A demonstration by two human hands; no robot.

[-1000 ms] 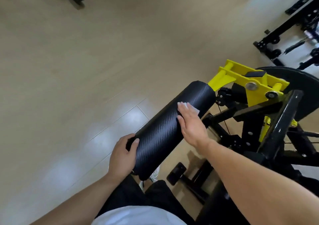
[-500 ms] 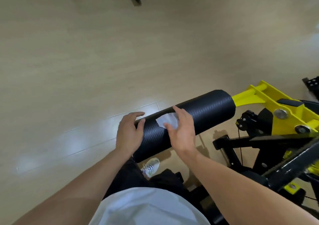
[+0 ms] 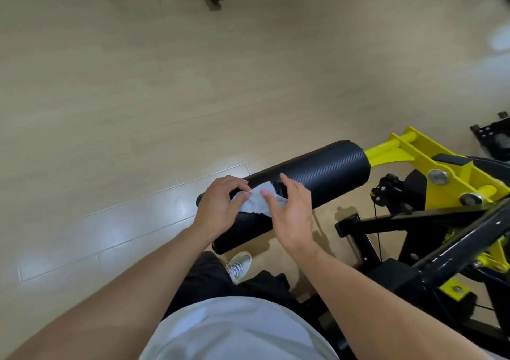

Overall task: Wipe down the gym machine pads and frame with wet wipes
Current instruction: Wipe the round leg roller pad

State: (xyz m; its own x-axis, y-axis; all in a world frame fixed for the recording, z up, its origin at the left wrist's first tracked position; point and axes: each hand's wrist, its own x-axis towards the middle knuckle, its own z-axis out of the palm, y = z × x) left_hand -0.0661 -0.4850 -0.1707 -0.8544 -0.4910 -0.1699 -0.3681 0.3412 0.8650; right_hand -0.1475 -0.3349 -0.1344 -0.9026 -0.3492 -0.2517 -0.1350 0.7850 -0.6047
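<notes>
Wipe [image 3: 259,201] is lying crumpled on top of the pad [image 3: 309,179], toward its near end, now bunched and lifted between both hands rather than spread flat under the right palm as half a second ago. Left hand [image 3: 218,208], which was resting on the pad's end, is now pinching the wipe's left edge with curled fingers. Right hand [image 3: 289,213] is no longer pressing flat; its fingers are bending around the wipe's right side, gripping it. Pad is a black, ribbed roller, lying tilted above the floor [image 3: 138,97], its far end joining the yellow frame [image 3: 430,158].
</notes>
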